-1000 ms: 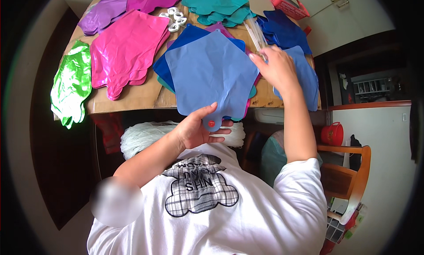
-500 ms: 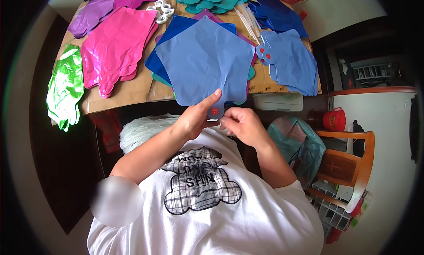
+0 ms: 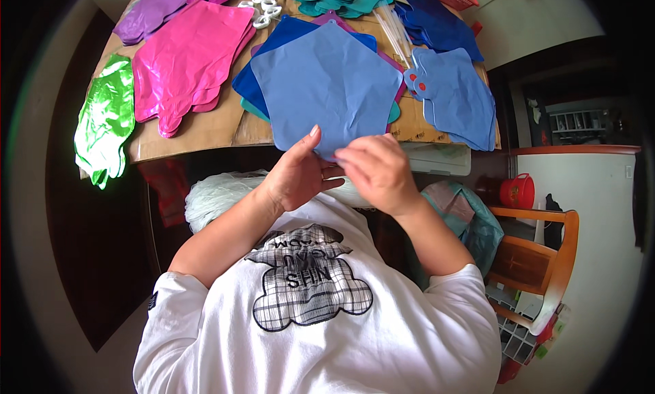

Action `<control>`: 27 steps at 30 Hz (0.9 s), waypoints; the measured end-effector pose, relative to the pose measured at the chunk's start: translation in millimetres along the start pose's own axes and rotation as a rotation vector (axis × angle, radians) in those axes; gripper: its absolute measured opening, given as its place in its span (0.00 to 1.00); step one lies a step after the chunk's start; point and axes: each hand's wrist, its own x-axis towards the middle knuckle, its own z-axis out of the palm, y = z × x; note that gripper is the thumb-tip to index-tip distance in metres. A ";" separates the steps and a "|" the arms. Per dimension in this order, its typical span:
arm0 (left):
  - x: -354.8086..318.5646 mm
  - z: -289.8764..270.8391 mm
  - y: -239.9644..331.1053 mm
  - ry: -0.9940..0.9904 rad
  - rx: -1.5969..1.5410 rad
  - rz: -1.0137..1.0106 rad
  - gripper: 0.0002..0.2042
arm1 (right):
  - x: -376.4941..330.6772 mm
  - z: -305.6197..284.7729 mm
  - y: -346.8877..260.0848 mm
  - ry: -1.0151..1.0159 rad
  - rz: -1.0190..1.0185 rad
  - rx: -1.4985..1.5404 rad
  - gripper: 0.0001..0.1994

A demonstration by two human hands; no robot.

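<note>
A flat light blue star-shaped foil balloon (image 3: pixel 334 87) lies uppermost on a stack of differently coloured ones, its neck pointing toward me. Closed at that neck, my right hand (image 3: pixel 382 172) is slightly blurred and covers the neck tab. My left hand (image 3: pixel 295 176) is just left of the neck, thumb raised and fingers stretched under the right hand's fingertips. Beneath the light blue star, edges of a dark blue balloon (image 3: pixel 247 77) and a teal balloon (image 3: pixel 254 109) stick out.
Pink balloons (image 3: pixel 191 60) and a shiny green balloon (image 3: pixel 106 118) lie left on the cardboard-covered table (image 3: pixel 205 136). More light blue balloons (image 3: pixel 457 97) lie right, near white sticks (image 3: pixel 394 31). White rings (image 3: pixel 265 10) sit behind. A wooden chair (image 3: pixel 532 257) stands right.
My right hand has moved up over the neck tab, hiding its red mark. My left thumb has lifted off the balloon. The table sits slightly further right in view.
</note>
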 end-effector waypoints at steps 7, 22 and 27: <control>2.3 -10.5 -9.2 -0.119 0.005 0.040 0.31 | 13.2 -35.5 20.9 -0.086 0.536 0.475 0.07; 1.0 -6.8 -13.9 -0.078 -0.029 0.032 0.28 | 17.3 -31.8 16.8 -0.229 0.482 0.459 0.08; 3.6 -1.2 -11.6 0.007 -0.004 0.045 0.32 | 11.4 -31.3 -0.9 -0.215 -0.051 -0.115 0.17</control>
